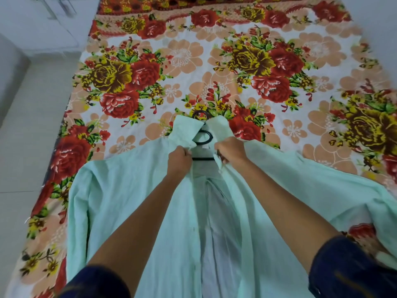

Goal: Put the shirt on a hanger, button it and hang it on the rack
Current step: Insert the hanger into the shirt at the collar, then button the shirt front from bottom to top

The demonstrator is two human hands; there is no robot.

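A pale mint-green shirt (129, 201) lies front-up on the bed, collar away from me, its front open down the middle. A black hanger (204, 137) sits inside it; its hook pokes out past the collar and a bar shows between the two front edges. My left hand (179, 157) pinches the left front edge just below the collar. My right hand (231, 150) pinches the right front edge at the same height. The two edges are a small gap apart. Both sleeves spread out to the sides.
The bed is covered by a floral sheet (193, 61) with red and yellow roses. Pale floor (28, 125) runs along the bed's left side, with a white wall and cabinet (43, 22) at the far left. No rack is in view.
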